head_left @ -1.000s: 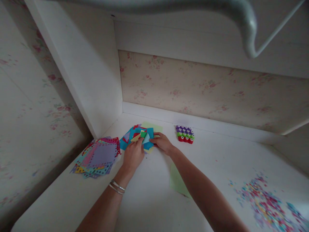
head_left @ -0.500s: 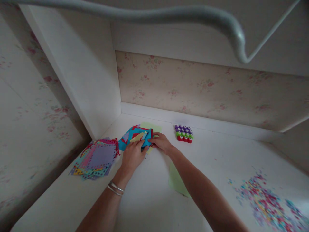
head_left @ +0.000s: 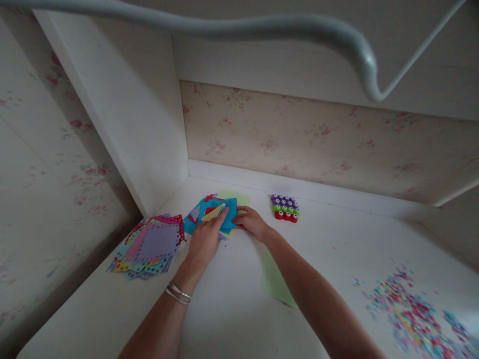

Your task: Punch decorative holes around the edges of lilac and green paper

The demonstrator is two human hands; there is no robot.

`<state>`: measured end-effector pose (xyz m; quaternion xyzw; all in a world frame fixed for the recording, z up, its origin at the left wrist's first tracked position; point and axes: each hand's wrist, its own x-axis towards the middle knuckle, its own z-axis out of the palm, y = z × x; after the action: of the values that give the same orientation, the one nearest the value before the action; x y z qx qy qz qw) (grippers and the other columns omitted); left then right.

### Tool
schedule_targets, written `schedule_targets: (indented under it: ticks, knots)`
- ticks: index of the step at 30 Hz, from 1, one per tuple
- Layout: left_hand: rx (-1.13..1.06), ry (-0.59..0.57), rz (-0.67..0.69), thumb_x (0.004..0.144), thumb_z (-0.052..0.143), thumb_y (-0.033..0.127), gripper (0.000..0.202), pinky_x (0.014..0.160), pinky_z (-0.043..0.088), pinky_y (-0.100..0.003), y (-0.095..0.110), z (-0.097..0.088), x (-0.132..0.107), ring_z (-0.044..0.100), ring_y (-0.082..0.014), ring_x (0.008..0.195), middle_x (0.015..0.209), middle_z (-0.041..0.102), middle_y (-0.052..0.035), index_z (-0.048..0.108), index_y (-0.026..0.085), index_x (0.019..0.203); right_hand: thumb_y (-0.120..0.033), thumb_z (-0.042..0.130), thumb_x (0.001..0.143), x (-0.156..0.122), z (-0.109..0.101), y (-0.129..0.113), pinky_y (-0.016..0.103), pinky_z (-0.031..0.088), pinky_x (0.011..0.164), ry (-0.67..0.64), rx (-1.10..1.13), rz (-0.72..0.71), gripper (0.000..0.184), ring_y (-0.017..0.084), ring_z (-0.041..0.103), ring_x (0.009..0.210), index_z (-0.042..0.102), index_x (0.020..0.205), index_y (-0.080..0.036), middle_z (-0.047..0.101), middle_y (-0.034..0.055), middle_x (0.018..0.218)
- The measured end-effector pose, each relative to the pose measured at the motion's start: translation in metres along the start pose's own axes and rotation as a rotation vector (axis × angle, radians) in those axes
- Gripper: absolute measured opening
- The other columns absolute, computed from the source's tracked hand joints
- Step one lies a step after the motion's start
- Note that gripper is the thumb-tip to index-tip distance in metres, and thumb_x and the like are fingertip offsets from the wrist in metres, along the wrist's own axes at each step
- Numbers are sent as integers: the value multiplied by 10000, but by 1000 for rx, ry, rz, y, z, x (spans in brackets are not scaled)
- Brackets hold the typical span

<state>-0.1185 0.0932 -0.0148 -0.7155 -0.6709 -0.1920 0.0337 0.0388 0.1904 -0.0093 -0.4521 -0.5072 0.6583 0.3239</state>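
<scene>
A heap of coloured paper sheets (head_left: 215, 203) in blue, red, yellow and purple lies near the back left of the white surface. My left hand (head_left: 204, 243) rests on its near side, the index finger stretched out over a blue sheet (head_left: 231, 205). At the heap's right edge, my right hand (head_left: 253, 223) has its thumb and fingers closed on the blue sheet's edge; its fingertips are partly hidden. Left of the heap is a fanned stack of paper sheets with punched edges (head_left: 159, 242).
Purple, green and red hole punches (head_left: 286, 208) stand in a block by the back wall. A light green sheet (head_left: 275, 281) lies partly under my right forearm. Tiny punched paper bits (head_left: 415, 309) are scattered at the right. A pale metal bar (head_left: 224, 27) crosses overhead.
The blue sheet at the heap's right side now lies flatter and shows more of its face. My left fingers have shifted slightly up and right; the right hand is nearly unmoved.
</scene>
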Motion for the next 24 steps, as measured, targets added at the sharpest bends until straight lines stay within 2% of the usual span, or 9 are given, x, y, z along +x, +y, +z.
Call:
schedule_targets:
  ticks: [2,3,6,8,14,17,20,24]
  knots:
    - [5,-1,33,797,546,-25,806,957,504,-365,1,0,0,627,-235,1114,1293,644,-76,340,318,1497,-51,726,632,0,2,0,289,583,702,5,-1,-5,480,176,704,700,578,1074,-168,716,-9,745]
    - [12,0,36,818,549,6,733,966,498,-383,2,1,0,621,-245,1119,1285,648,-78,402,315,1467,-62,737,638,0,3,0,291,583,699,8,0,-8,460,177,705,696,578,1057,-166,718,-4,748]
    - [33,20,-5,927,520,206,449,937,509,-410,4,2,0,635,-274,1070,1158,706,-104,531,239,1375,-98,768,658,3,6,2,293,587,698,17,8,-25,420,173,705,695,571,1023,-168,727,11,777]
    - [30,37,-24,950,504,302,429,905,520,-403,5,2,1,645,-284,1040,1108,719,-115,532,204,1367,-124,786,671,4,6,4,284,587,685,18,9,-34,412,165,703,686,568,1017,-172,728,12,779]
    - [30,36,-84,928,472,153,434,848,530,-330,3,2,1,682,-231,944,1034,737,-85,528,226,1353,-168,796,706,4,1,7,285,590,723,-4,9,-41,414,162,713,724,568,1051,-184,730,14,811]
    - [59,56,-76,919,471,123,466,860,528,-325,4,1,2,679,-225,962,1042,739,-86,501,213,1375,-204,777,749,3,1,3,270,589,691,-6,-11,-34,379,152,705,697,578,1072,-181,731,20,814]
    - [72,74,-78,953,444,166,431,847,531,-324,6,0,2,688,-226,941,1032,743,-96,494,193,1380,-271,699,840,1,2,-3,249,580,629,-29,-52,-27,298,142,693,649,595,1102,-176,733,39,807]
    - [80,77,-68,991,435,348,411,837,534,-356,7,1,3,692,-256,936,1028,741,-111,522,182,1357,-342,552,938,0,4,-6,267,583,634,-86,-150,-70,299,165,721,727,578,1191,-186,745,78,931]
